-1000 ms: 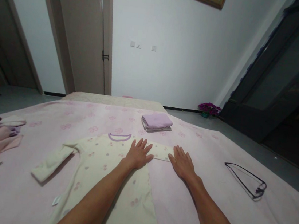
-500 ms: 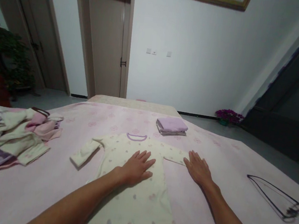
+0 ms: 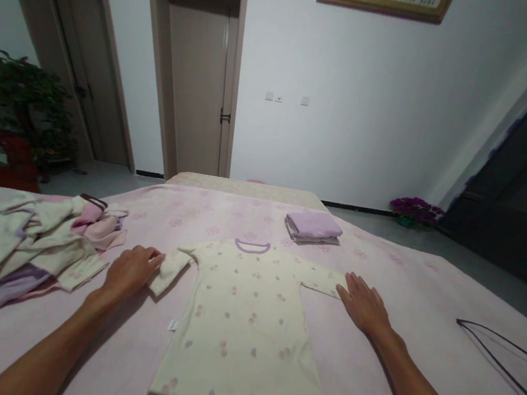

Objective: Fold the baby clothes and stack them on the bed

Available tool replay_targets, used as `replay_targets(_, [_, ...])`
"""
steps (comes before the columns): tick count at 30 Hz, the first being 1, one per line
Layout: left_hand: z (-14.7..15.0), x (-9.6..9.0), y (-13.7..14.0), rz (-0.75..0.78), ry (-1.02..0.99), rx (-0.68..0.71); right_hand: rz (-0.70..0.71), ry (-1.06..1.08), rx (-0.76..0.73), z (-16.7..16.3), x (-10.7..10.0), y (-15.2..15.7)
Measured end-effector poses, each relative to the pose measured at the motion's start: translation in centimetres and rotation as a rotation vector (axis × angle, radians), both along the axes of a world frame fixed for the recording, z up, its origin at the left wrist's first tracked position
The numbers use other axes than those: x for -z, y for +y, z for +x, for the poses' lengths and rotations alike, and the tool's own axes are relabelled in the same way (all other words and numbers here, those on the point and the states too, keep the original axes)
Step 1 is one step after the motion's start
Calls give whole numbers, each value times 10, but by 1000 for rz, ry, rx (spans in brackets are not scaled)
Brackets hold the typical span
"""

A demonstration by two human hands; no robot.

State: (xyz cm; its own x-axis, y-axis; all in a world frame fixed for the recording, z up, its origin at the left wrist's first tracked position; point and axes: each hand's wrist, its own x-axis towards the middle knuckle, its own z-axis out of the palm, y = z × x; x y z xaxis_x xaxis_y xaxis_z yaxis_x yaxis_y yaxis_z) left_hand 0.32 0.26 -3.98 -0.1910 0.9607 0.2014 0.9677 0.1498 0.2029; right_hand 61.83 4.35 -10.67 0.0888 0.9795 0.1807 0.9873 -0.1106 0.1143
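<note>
A cream long-sleeved shirt [image 3: 241, 324] with small heart prints and a purple-trimmed neckline lies spread on the pink patterned cloth. At the cuff of the sleeve on the left, my left hand [image 3: 132, 269] has its fingers bent and close together on the fabric; the fingertips are partly hidden. My right hand [image 3: 366, 305] lies flat over the end of the other sleeve, fingers stretched out. A small white tag sticks out at the shirt's left side seam.
A heap of loose clothes [image 3: 38, 245] lies to the left. Beyond the shirt sits a folded purple-topped stack of clothes [image 3: 314, 226]. A black hanger [image 3: 500, 355] rests at the right. The pink cloth [image 3: 373, 393] covers the table.
My left hand has moved from the middle of the shirt out to the left sleeve's cuff. My right hand stays on the other sleeve. The view has shifted slightly.
</note>
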Motion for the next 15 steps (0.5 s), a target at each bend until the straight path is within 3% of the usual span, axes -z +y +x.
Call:
replay_targets(2, [-1,8,3,-81,5,21,1,-2,0,0,0,1])
replay_targets(8, [11,24,13,-60,-160,124,-3,-12,0,3,1,2])
replay_targets(15, [-29,17,30,141,-688,68,9,-4,2,2,0,0])
